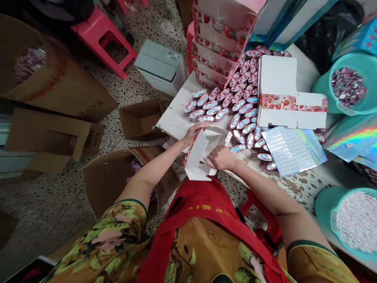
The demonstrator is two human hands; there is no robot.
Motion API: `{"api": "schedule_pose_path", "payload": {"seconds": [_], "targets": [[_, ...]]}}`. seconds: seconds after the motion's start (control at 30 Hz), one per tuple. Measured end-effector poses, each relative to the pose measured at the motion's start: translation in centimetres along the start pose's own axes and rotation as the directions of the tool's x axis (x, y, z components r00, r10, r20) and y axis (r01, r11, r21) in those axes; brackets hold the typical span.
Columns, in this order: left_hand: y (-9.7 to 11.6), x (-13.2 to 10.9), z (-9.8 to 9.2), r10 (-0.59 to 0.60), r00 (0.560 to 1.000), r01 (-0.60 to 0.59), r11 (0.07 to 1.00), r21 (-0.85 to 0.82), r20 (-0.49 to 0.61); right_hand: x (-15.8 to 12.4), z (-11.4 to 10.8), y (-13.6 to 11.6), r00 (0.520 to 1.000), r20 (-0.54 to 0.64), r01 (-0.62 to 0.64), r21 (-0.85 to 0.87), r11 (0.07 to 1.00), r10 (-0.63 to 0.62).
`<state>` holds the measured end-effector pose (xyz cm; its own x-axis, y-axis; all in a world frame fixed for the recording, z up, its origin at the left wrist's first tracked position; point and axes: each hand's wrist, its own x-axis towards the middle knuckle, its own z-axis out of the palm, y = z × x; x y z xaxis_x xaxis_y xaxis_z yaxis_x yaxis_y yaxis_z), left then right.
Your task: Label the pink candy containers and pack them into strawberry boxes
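Observation:
An unfolded-open small carton (198,151), white inside with a strawberry print on its outer side, is tilted open towards me at the table's front edge. My left hand (191,134) grips its far left side, fingers along the upper edge. The fingers of my right hand (221,158) are curled closed at the carton's right side, over its opening. Just beyond stand many shiny oval-topped pink packs (210,105) in rows. To the right lies a stack of flat strawberry-print cartons (278,80), with a silvery holographic sheet (294,149) in front of it.
Filled pink cartons (218,43) are stacked at the table's back. Turquoise buckets (324,88) with small pieces stand at the right; another turquoise bucket (325,206) holds pale pellets. Brown boxes (103,184), a grey-white box (159,63) and a pink stool (103,37) occupy the floor at left.

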<state>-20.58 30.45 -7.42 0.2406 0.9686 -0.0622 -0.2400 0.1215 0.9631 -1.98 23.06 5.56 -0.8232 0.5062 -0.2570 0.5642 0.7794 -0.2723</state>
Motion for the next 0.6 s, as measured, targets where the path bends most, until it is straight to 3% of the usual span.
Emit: {"api": "schedule_pose_path", "payload": {"seconds": [0.07, 0.13, 0.23, 0.37, 0.43, 0.5, 0.6], "targets": [[-1.5, 0.6, -1.1, -0.09, 0.993, 0.09, 0.996, -0.002, -0.071, 2.2, 0.5, -0.3, 0.973, 0.214, -0.093, 0.012, 0.996, 0.088], [-2.5, 1.0, -1.9, -0.183, 0.975, 0.186, 0.982, 0.015, -0.127, 4.4, 0.6, -0.4, 0.931, 0.328, -0.17, 0.012, 0.985, 0.157], [-3.3, 1.7, -2.4, -0.257, 0.959, 0.266, 0.962, 0.065, -0.124, 7.2, 0.8, -0.2, 0.887, 0.397, -0.263, 0.014, 0.965, 0.236], [-2.5, 1.5, -3.9, -0.215, 0.975, 0.22, 0.967, 0.124, -0.053, 9.3, 1.6, 0.5, 0.859, 0.405, -0.343, 0.004, 0.939, 0.312], [-1.1, -0.9, -5.3, -0.177, 0.979, 0.188, 0.976, 0.109, -0.103, 9.7, 2.2, 0.7, 0.843, 0.402, -0.39, 0.0, 0.921, 0.358], [0.7, -5.2, -6.2, -0.169, 0.965, 0.178, 0.984, 0.028, -0.203, 10.0, 2.7, 0.8, 0.824, 0.407, -0.434, 0.006, 0.901, 0.395], [2.8, -12.3, -4.7, -0.19, 0.954, 0.172, 0.98, -0.096, -0.234, 10.5, 3.3, 0.8, 0.811, 0.417, -0.461, 0.025, 0.887, 0.41]]}}
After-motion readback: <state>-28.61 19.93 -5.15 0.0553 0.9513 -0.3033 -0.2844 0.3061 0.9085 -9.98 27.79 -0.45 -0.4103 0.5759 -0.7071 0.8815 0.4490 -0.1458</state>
